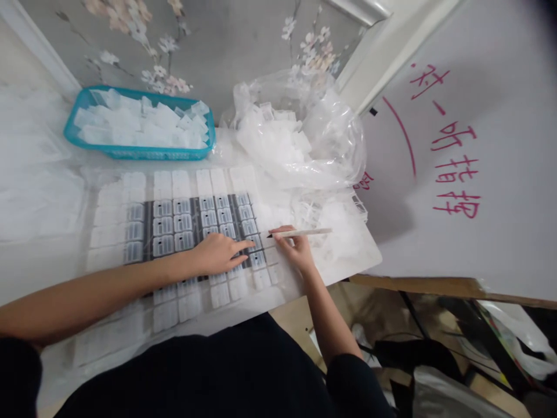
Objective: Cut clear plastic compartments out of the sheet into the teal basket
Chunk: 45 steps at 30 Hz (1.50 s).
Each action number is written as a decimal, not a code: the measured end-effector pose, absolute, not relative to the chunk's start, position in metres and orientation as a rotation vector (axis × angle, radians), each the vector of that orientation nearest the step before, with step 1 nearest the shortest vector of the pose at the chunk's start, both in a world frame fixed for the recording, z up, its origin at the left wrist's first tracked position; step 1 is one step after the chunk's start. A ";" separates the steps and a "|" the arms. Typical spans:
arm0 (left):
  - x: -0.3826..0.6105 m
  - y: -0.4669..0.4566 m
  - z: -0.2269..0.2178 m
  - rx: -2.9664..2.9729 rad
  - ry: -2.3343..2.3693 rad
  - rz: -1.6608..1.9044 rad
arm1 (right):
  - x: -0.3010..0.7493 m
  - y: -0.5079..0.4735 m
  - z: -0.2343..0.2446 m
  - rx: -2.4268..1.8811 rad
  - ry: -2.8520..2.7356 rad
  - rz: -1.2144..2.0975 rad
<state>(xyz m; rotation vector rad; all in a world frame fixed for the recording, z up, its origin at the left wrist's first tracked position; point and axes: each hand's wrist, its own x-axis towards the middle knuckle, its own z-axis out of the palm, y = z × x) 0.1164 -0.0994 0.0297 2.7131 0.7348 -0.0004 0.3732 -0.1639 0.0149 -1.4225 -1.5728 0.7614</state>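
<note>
Left hand presses flat, fingers spread, pinning the grid of clear plastic pieces at centre frame on the desk; right hand pinches a thin white stick, tip aimed at the rows.

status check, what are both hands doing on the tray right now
Left hand flat on the rows of small clear plastic cases. Right hand grips a thin white stick, tip at the row edge. Nothing blocking; bag of parts behind.
</note>
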 end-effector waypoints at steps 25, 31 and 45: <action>0.121 -0.097 0.034 2.688 0.763 -0.139 | 0.378 -0.165 0.002 -1.390 -1.528 0.914; 0.125 -0.096 0.037 2.655 0.734 -0.259 | 0.376 -0.164 0.006 -1.388 -1.512 0.943; 0.135 -0.094 0.050 2.643 0.689 -0.347 | 0.376 -0.163 0.005 -1.388 -1.634 0.824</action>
